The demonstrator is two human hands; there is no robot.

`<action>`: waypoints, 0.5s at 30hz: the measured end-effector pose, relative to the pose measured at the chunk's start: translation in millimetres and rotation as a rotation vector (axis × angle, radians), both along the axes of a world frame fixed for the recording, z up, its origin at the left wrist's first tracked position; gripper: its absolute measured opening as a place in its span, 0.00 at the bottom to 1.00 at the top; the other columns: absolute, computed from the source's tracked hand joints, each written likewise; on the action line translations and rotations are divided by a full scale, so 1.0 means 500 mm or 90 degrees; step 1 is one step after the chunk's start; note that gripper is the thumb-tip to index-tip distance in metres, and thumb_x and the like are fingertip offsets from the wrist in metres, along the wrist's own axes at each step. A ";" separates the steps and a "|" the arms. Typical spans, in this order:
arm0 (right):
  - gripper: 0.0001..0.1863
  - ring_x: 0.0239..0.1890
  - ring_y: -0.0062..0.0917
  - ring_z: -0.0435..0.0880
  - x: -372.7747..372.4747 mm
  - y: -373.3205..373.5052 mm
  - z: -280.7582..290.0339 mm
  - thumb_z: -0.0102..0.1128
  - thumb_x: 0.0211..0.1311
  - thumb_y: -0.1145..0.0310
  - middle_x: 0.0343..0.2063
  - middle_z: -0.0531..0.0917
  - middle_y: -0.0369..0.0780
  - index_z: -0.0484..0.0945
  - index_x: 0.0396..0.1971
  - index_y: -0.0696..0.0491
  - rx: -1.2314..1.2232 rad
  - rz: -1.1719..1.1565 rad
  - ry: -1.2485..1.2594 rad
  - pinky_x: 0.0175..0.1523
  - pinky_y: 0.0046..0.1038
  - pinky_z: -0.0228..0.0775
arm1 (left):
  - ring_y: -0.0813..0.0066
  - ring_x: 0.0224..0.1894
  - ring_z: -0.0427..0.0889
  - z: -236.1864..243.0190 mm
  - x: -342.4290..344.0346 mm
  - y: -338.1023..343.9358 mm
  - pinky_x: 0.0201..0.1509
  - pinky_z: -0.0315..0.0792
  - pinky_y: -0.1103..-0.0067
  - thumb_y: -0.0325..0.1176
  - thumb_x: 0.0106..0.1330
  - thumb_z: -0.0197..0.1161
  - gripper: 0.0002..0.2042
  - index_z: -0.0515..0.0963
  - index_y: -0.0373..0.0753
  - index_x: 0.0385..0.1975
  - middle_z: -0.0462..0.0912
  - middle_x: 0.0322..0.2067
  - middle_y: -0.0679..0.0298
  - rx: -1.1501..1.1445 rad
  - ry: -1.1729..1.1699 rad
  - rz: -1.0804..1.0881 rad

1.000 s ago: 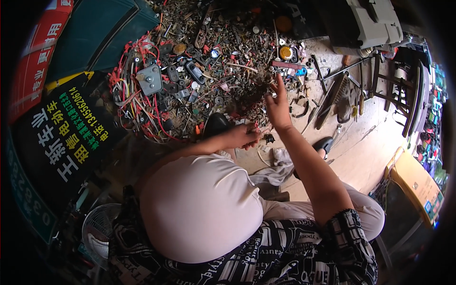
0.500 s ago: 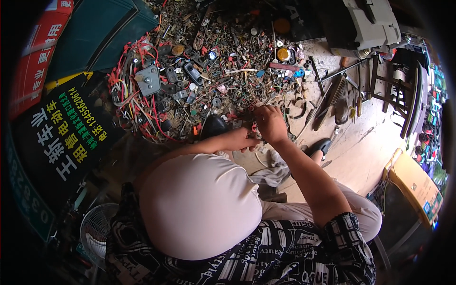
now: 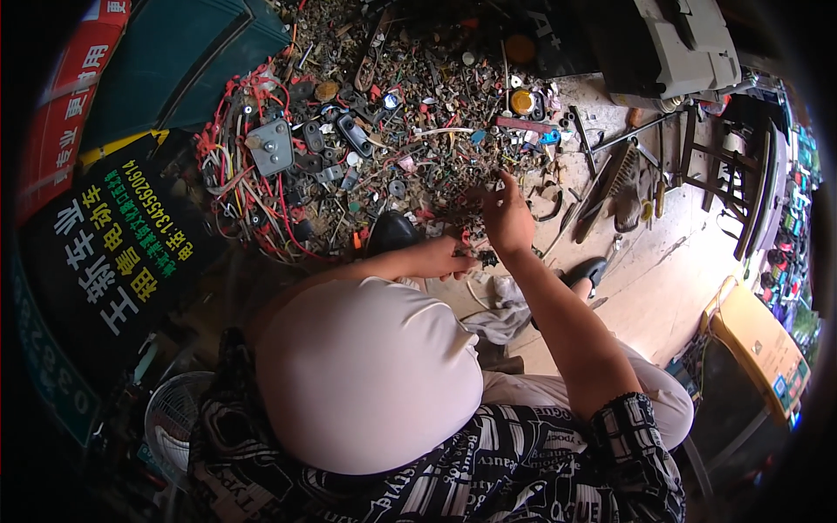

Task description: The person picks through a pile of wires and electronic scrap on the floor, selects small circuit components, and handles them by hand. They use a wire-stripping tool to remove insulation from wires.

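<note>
Two bare hands meet near the centre of the frame, over the lower edge of a heap of small scrap (image 3: 427,131). The left hand (image 3: 449,258) has its fingers curled; I cannot tell whether its grip is clamped on anything. The right hand (image 3: 509,223) is raised beside it, fingertips blurred against the heap, so its grip cannot be told either. A small dark piece (image 3: 489,259) sits just right of the left fingers, its shape unclear.

At upper right, a grey plastic case (image 3: 697,48) hides its contents; at upper left, a teal box (image 3: 196,52) is cut off by the frame. Tangled red and pale wires (image 3: 283,209) edge the heap around a flat metal plate (image 3: 271,146) with round studs. Crumpled grey cloth (image 3: 510,315) lies below the hands.
</note>
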State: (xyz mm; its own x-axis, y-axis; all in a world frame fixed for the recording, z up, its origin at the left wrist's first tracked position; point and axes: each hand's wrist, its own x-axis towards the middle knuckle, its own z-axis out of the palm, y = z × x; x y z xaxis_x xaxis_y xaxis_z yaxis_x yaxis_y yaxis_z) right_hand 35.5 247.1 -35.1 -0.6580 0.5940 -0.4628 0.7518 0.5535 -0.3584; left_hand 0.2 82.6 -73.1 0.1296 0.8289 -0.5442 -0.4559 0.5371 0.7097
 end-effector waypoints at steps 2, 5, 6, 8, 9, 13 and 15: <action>0.22 0.39 0.39 0.83 0.012 0.002 -0.004 0.54 0.62 0.65 0.35 0.84 0.42 0.71 0.57 0.48 -0.020 -0.013 0.033 0.40 0.37 0.73 | 0.82 0.18 0.71 0.003 -0.002 0.001 0.22 0.67 0.80 0.43 0.68 0.58 0.15 0.76 0.37 0.25 0.78 0.19 0.69 -0.016 0.009 -0.020; 0.18 0.37 0.38 0.83 -0.002 -0.009 -0.003 0.53 0.63 0.66 0.34 0.84 0.43 0.74 0.53 0.45 -0.030 -0.010 0.071 0.39 0.36 0.73 | 0.82 0.17 0.71 0.008 -0.010 -0.009 0.22 0.66 0.80 0.44 0.68 0.57 0.16 0.75 0.38 0.23 0.77 0.18 0.69 -0.022 0.030 -0.069; 0.18 0.37 0.38 0.83 -0.010 -0.011 -0.008 0.53 0.63 0.66 0.34 0.84 0.43 0.74 0.53 0.45 -0.035 -0.010 0.074 0.39 0.36 0.73 | 0.82 0.17 0.71 0.008 -0.013 -0.011 0.22 0.66 0.80 0.44 0.68 0.57 0.16 0.75 0.38 0.23 0.77 0.18 0.69 -0.026 0.033 -0.068; 0.16 0.37 0.38 0.83 -0.014 0.009 -0.017 0.53 0.63 0.66 0.35 0.84 0.42 0.75 0.52 0.43 -0.007 0.010 0.139 0.39 0.36 0.73 | 0.81 0.17 0.70 0.001 -0.008 0.007 0.22 0.65 0.80 0.44 0.68 0.56 0.17 0.74 0.38 0.21 0.76 0.17 0.69 0.014 -0.002 -0.064; 0.16 0.38 0.39 0.83 -0.022 0.011 -0.020 0.54 0.63 0.64 0.37 0.84 0.43 0.76 0.51 0.42 -0.030 -0.006 0.096 0.39 0.36 0.74 | 0.80 0.16 0.70 0.006 -0.009 0.008 0.22 0.65 0.80 0.43 0.68 0.56 0.17 0.74 0.38 0.21 0.76 0.16 0.68 0.006 0.003 -0.064; 0.16 0.41 0.38 0.82 -0.056 -0.001 -0.017 0.56 0.61 0.60 0.41 0.83 0.42 0.77 0.49 0.42 0.005 0.016 -0.004 0.43 0.37 0.73 | 0.82 0.16 0.69 -0.013 -0.002 -0.011 0.21 0.65 0.83 0.46 0.67 0.56 0.17 0.73 0.39 0.23 0.75 0.17 0.69 0.036 0.028 -0.042; 0.15 0.43 0.38 0.82 -0.052 0.008 -0.027 0.58 0.59 0.59 0.40 0.83 0.41 0.78 0.46 0.43 0.023 0.042 0.021 0.44 0.36 0.73 | 0.82 0.15 0.68 -0.009 -0.001 -0.006 0.20 0.64 0.82 0.45 0.67 0.56 0.17 0.72 0.39 0.23 0.74 0.17 0.69 0.026 0.027 -0.029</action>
State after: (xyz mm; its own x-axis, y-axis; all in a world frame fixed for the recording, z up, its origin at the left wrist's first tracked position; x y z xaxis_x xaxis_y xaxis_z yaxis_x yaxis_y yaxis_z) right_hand 9.6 251.0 -48.5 -0.7106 0.5652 -0.4190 0.7016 0.6140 -0.3615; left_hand -0.3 79.4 -77.4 0.1453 0.8439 -0.5164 -0.3998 0.5275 0.7496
